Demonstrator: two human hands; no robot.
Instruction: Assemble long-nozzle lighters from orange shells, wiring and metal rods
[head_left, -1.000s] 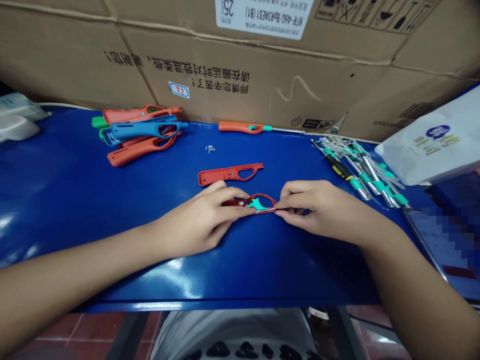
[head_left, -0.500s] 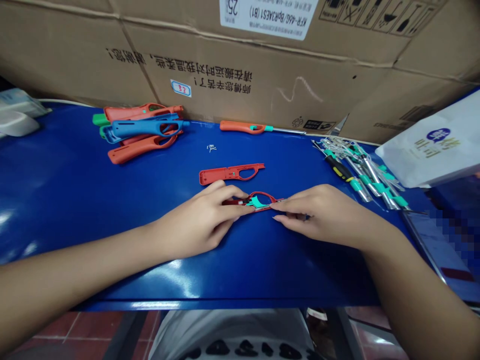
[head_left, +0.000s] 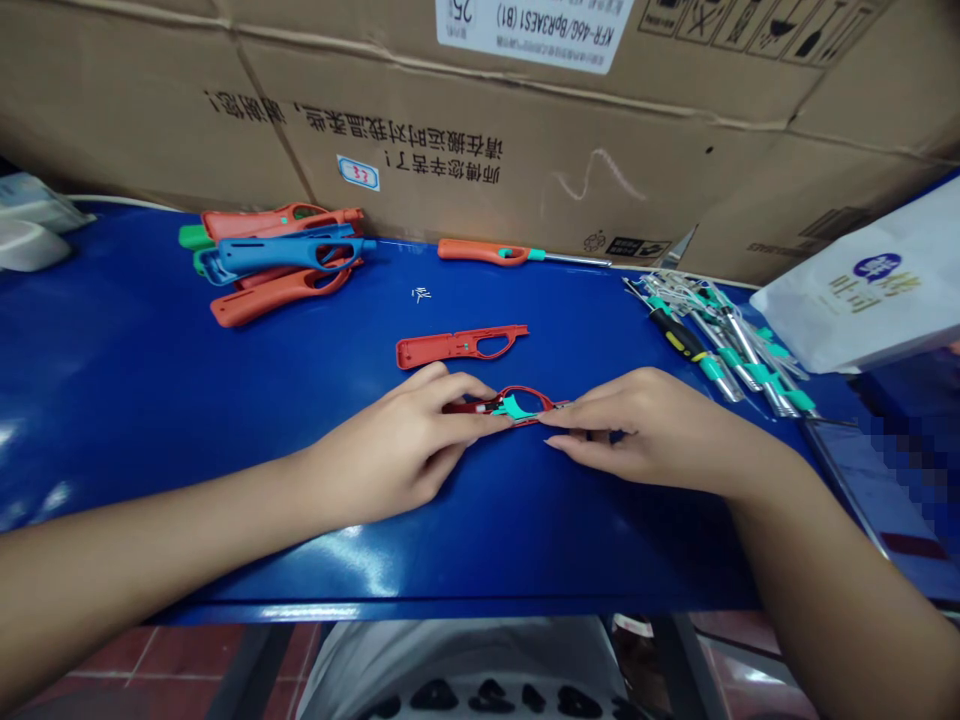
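Low over the blue table, my left hand (head_left: 409, 435) is closed around the handle end of a red lighter shell half (head_left: 517, 391). A teal trigger (head_left: 514, 407) sits in that shell, beside its finger loop. My right hand (head_left: 634, 425) has its fingertips at the shell's narrow end, pinching a part there that they mostly cover. Just beyond my left hand lies the matching red shell half (head_left: 459, 347), its hollow side up. Small white pieces (head_left: 421, 294) lie behind it.
Orange, blue and green lighter shells (head_left: 289, 262) are piled at the back left. An assembled orange lighter (head_left: 487, 252) lies before the cardboard box (head_left: 540, 140). At the right are metal lighter tubes with teal parts (head_left: 757, 365), a black-and-yellow screwdriver (head_left: 679, 336) and a white bag (head_left: 862, 290).
The view has shifted very slightly. Both hands keep their places on the red shell, with my right fingertips moved only a little at its narrow end.
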